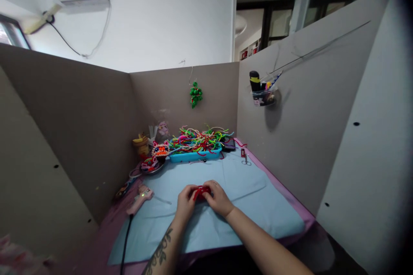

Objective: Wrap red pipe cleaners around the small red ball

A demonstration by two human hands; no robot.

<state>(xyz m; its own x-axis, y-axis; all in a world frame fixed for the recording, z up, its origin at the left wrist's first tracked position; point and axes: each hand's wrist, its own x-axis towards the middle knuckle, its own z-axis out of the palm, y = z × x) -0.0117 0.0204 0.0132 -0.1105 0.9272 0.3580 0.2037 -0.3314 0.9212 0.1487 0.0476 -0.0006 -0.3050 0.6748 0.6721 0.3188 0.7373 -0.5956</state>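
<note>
Above the light blue cloth (pixel 238 227), near its middle, both my hands hold a small red pipe-cleaner piece (pixel 200 191). My left hand (pixel 186 200) grips its left side, with the fingers curled round it. On the right side, my right hand (pixel 219 197) has thumb and fingers closed on the same piece. Its exact shape is partly hidden by the fingers. A pink glue gun (pixel 138 203) with a small green light lies to the left of my hands, its black cable running toward the near edge.
A blue tray (pixel 193 156) heaped with colourful pipe cleaners (pixel 201 139) stands at the back. Scissors (pixel 246 161) lie right of it. At left are a metal bowl (pixel 154 168) and a yellow container (pixel 141 146). Grey partitions enclose the table; a cup of tools (pixel 263 96) hangs right.
</note>
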